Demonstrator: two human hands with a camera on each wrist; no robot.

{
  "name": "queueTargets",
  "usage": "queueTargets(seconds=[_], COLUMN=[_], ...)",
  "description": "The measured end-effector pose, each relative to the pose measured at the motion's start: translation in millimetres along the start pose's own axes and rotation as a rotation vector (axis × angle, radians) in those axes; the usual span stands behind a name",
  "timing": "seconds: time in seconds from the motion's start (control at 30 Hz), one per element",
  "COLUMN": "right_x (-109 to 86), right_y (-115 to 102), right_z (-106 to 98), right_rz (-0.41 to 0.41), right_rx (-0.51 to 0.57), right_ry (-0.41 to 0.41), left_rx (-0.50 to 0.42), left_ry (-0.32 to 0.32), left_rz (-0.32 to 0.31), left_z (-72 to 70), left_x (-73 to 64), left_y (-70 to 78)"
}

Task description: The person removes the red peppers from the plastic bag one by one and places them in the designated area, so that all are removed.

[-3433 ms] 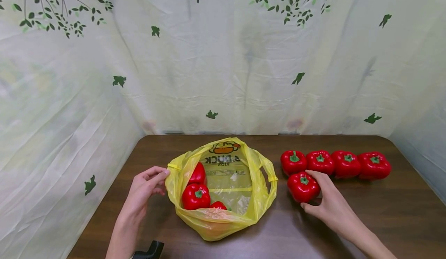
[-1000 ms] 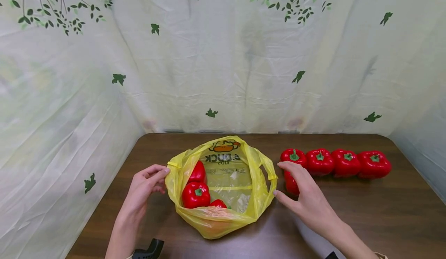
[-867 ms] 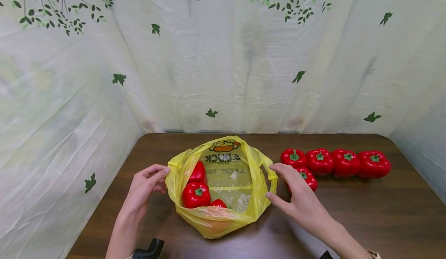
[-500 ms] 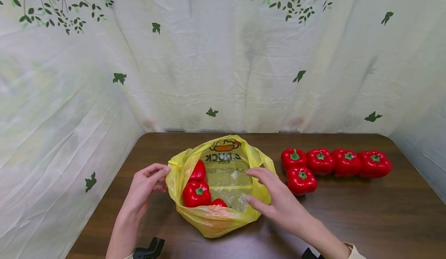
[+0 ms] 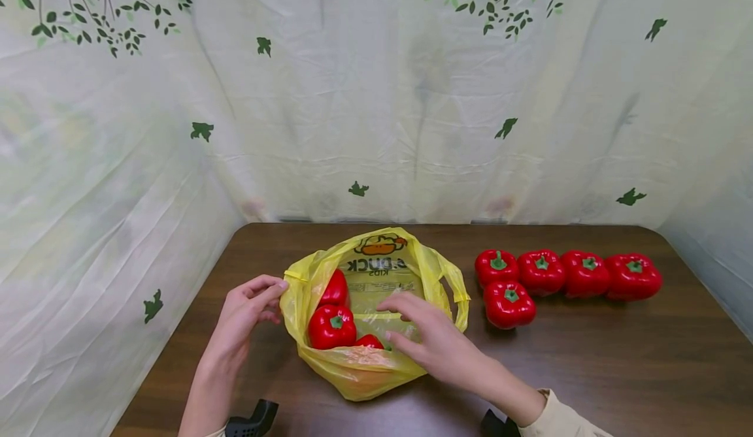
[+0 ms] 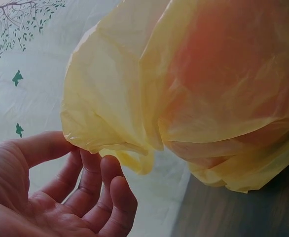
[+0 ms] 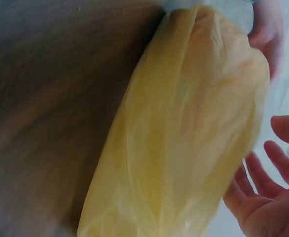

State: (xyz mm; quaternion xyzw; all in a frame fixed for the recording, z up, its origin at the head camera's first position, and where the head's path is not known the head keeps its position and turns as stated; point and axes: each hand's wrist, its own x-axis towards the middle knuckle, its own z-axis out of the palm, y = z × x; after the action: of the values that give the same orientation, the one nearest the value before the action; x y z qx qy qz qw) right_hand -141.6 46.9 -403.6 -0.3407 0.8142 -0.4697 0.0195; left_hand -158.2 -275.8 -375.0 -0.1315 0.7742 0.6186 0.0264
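A yellow plastic bag (image 5: 367, 385) with a duck print stands wide-mouthed on the table, three red bell peppers (image 5: 331, 327) visible inside it. At the bag's left rim, my left hand (image 5: 241, 319) pinches the edge between thumb and index finger; in the left wrist view the thin film (image 6: 105, 94) meets those fingertips. My right hand (image 5: 438, 342) reaches over the bag's mouth from the right, fingers spread loosely with nothing between them. In the right wrist view, the right hand's fingers (image 7: 272, 173) stand beside the bag's side (image 7: 184, 123).
Several red bell peppers (image 5: 588, 274) stand in a row at the back right of the brown table (image 5: 659, 358). One more bell pepper (image 5: 509, 304) sits in front of the row's left end. A leaf-printed cloth (image 5: 412, 97) hangs behind the table.
My right hand has let go of the bell pepper in front of the row, which now sits slightly farther back, and has moved left over the bag. The left hand keeps its pinch.
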Motion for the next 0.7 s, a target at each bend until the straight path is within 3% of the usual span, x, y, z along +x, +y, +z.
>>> queueTargets(seconds=[0.37,0.7], right_x=[8.6,10.4], right_y=[7.4,16.3], right_z=[22.5,29.2], right_rz=[0.049,0.181], right_rx=[0.023,-0.017], right_ry=[-0.122,-0.269], left_rx=[-0.002,0.0], left_ry=[0.002,-0.002], left_rz=[-0.004,0.002], left_z=[0.2,0.0], left_x=[-0.2,-0.9], left_y=[0.8,0.9])
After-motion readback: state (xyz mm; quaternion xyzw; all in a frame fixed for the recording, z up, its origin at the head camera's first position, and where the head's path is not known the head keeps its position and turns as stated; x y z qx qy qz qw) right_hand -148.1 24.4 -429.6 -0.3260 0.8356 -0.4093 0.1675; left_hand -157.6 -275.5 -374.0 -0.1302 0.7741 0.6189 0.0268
